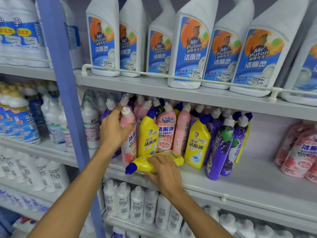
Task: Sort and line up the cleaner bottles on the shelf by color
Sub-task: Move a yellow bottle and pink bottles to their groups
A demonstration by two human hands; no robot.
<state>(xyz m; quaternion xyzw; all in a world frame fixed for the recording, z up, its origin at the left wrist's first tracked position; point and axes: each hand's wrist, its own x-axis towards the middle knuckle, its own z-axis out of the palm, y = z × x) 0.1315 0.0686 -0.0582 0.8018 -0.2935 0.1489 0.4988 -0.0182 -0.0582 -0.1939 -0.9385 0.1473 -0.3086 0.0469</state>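
We are mid-sort. The middle shelf (243,181) carries a mixed cluster of pink, yellow and purple cleaner bottles near its left end, not yet grouped by colour.

Our left hand (114,129) grips a pink bottle (130,145) at the left edge of that cluster. The fingers are curled round its shoulder just under the white cap, and the bottle stands about upright.

Our right hand (164,167) holds the fallen yellow bottle (142,164), which lies on its side along the shelf's front edge with its blue cap pointing left. The fingers are curled over the body and pressed together; we cannot tell where the thumb sits.

Both forearms reach up from below, the left one to the cluster's left side and the right one to the front edge.

As we judge it, the step in hand is pulling these two out of the jumble. Next, the fallen bottle needs standing up beside the upright yellow bottles (148,134), which are just behind it. The pink one belongs with its own colour, perhaps the pink group (298,152) at the shelf's right end, well apart across bare shelf. The leaning purple bottles (217,152) look easy to knock, so we lift clear rather than drag.
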